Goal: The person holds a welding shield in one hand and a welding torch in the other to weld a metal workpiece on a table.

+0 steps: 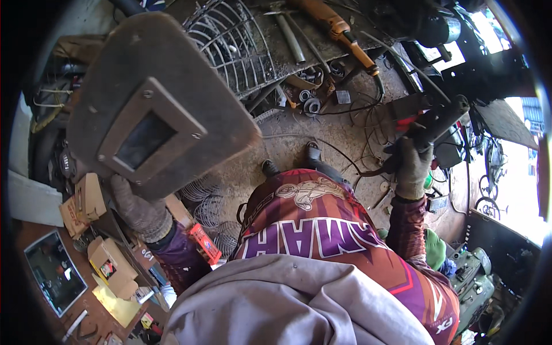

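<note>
My gloved left hand (138,210) is raised at the left, closed at the lower edge of a dark brown welding hand shield (164,69). The shield's handle is hidden behind it. A dark viewing window (144,141) sits in a screwed frame on its face. On the right, my gloved right hand (413,169) wraps round a black welding electrode holder (441,119). From the holder's tip a thin rod (417,72) slants up and left toward the bench. A dark cable hangs near this hand.
On the bench ahead lie an orange angle grinder (336,26), a hammer (289,37) and a wire grille (230,46). Cables loop across the floor (293,129). Wire coils (201,201) and cardboard boxes (112,264) are at left; a green machine (474,282) stands at right.
</note>
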Available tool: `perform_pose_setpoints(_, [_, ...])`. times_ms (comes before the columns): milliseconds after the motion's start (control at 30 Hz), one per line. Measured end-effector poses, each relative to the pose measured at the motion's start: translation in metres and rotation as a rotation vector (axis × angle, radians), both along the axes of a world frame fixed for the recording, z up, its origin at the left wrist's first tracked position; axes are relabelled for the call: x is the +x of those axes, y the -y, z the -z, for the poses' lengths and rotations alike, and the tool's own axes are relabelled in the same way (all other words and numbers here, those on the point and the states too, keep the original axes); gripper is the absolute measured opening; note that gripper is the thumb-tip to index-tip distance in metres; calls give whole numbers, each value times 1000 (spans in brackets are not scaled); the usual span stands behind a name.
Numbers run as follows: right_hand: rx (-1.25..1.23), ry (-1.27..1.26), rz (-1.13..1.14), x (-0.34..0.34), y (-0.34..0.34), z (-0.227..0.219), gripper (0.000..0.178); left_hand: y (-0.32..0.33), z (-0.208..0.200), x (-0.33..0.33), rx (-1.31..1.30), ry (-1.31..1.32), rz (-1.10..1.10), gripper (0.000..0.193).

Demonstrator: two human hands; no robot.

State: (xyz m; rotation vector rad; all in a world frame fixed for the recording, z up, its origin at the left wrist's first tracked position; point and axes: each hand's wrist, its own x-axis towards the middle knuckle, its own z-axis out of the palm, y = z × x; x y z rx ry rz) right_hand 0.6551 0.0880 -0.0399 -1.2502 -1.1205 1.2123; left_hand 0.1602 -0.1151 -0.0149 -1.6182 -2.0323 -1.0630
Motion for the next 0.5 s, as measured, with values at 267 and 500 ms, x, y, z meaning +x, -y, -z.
perform_pose_setpoints(267, [-77, 99, -385, -29, -23, 35, 64, 84, 57, -19, -127, 27, -238, 52])
perform_pose_setpoints(500, [-47, 115, -784, -33, -54, 65, 85, 30, 3, 91, 529, 1366, -5, 56])
